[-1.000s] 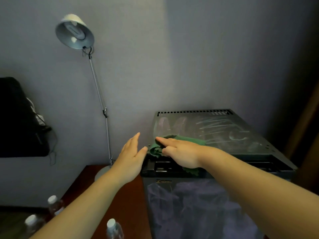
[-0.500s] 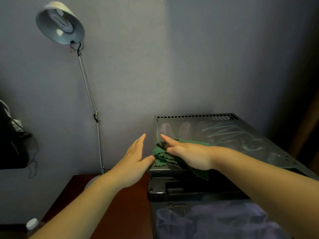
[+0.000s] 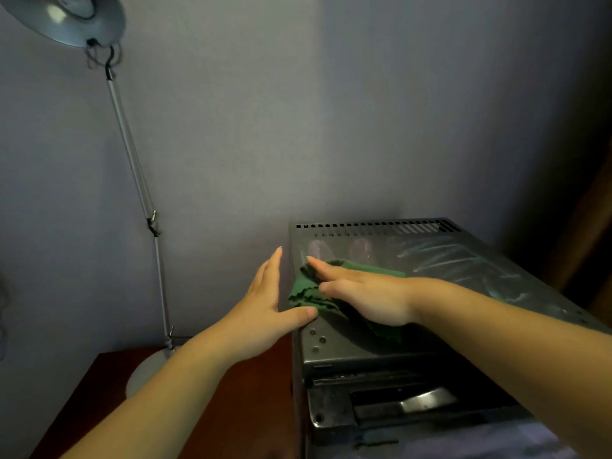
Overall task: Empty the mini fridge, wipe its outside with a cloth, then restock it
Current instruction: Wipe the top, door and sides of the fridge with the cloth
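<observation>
The dark mini fridge (image 3: pixel 463 270) stands at the lower right against the wall, its top showing wet wipe streaks and a vent row at the back. A green cloth (image 3: pixel 306 291) lies bunched on the top's left edge. My right hand (image 3: pixel 361 293) presses flat on the cloth with fingers straight, pointing left. My left hand (image 3: pixel 265 303) is flat against the fridge's left side, fingers straight up and thumb touching the top edge beside the cloth.
A silver desk lamp (image 3: pixel 63 18) rises at the left, its pole slanting down to a round base (image 3: pixel 149 369) on the reddish wooden table (image 3: pixel 238 409). The grey wall is close behind the fridge. A brown wooden panel (image 3: pixel 592 226) borders the right.
The view has tilted up and drawn nearer, so the bottles at the lower left are out of frame. My right hand has slid the cloth slightly back along the fridge's left edge.
</observation>
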Demonstrator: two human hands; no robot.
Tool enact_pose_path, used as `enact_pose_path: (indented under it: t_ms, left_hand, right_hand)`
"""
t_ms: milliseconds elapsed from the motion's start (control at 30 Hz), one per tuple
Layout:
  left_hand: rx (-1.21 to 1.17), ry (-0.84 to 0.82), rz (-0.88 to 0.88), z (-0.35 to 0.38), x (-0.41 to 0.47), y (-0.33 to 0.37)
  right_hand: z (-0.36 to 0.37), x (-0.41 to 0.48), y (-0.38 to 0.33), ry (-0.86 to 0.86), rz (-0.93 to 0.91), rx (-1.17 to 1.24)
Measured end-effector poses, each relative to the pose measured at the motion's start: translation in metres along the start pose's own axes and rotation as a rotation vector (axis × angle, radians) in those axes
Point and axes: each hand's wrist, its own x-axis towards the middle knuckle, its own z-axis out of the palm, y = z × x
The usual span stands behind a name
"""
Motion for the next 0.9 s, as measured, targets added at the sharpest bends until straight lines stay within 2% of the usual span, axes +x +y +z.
enact_pose_path:
  t_ms: [133,367,733,900]
  left_hand:
    - [-0.024,-0.007,0.005,0.001,0.008,-0.003]
    - [-0.033,0.016,-0.039,-0.004,0.027,-0.011]
    - [-0.161,-0.012,-0.063,-0.001,0.030,-0.009]
    - [-0.182,-0.006,-0.057,-0.001,0.029,-0.010]
  right_hand:
    - [-0.011,0.039,-0.005,0.043,0.100,0.046]
    - [-0.002,0.029,-0.001,-0.002,0.021,0.024]
    - [-0.017,0.081,0.007,0.070,0.100,0.098]
    - [-0.014,0.071,0.003,0.033,0.091,0.090]
